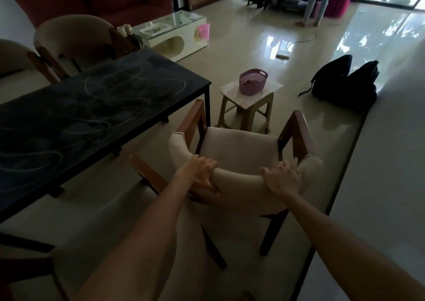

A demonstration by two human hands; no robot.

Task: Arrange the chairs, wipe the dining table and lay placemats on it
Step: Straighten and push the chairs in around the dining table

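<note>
Near the middle of the view, both hands grip the curved top of the chair back. L hand (198, 172) curls its fingers over the rail w/ the thumb down the outer side. R hand (282, 178) does the same at the right end of the rail. Both hold it tight, nothing else in them.

Chair (239, 149) stands just right of the dining table (96, 107), at the table's far right corner. Its seat points far, away from the person, not at the table. Left armrest is very close to the table leg; I can't tell if they touch.

Table is long, running from near left to far right. It has pale smear marks on top, so I think it's not wiped yet. No placemats on it.

Next move, I think: turn the chair left so the seat faces the table's long side, then push it in. L hand is nearer the table, so it's the pivot; R hand swings round.

A stool (247, 107) w/ a purple basket (253, 81) sits just past the chair.
</note>
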